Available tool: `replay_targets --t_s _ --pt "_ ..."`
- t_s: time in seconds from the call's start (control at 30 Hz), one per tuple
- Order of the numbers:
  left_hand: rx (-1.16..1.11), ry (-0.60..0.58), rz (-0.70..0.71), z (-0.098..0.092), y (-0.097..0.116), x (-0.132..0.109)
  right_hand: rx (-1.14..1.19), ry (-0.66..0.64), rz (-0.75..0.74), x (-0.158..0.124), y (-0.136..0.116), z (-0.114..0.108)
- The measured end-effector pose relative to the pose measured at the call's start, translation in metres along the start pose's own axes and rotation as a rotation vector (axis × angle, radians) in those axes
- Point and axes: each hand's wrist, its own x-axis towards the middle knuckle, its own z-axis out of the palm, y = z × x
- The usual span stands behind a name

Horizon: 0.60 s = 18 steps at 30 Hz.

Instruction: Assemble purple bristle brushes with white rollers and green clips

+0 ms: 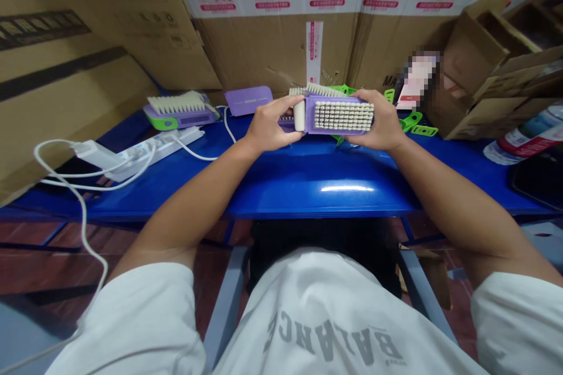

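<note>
Above the back of the blue table, a purple brush (310, 121) with rows of white bristles is held up between both hands, bristles facing me. My right hand (380, 120) grips its right end, thumb below and fingers over the top. At the left end, my left hand (272, 123) is closed around a smooth white rounded piece (299, 114) that sits against the brush. I cannot tell whether that piece is joined to it. Just behind lies another set of white bristles (325, 90), partly hidden by the hands. Green plastic parts (412, 122) lie beside my right hand.
On the left rest a purple and green brush (180, 110), a flat purple panel (248, 101) and a white power strip (153, 152) with loose cables. Cardboard boxes (272, 41) wall the back. At right are a phone (417, 79), a bottle (523, 137) and a dark device (539, 181).
</note>
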Motion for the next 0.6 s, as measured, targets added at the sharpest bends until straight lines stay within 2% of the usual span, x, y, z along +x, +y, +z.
replay_targets --t_s 0.3,0.6 --pt "-0.021 -0.059 -0.076 0.0002 0.0019 -0.0026 -0.026 0.0 0.01 -0.0023 0.0004 0.0055" --pt "-0.014 -0.079 0.009 0.0049 -0.0032 -0.0025 -0.017 0.005 -0.026 -0.0026 0.0046 0.0034"
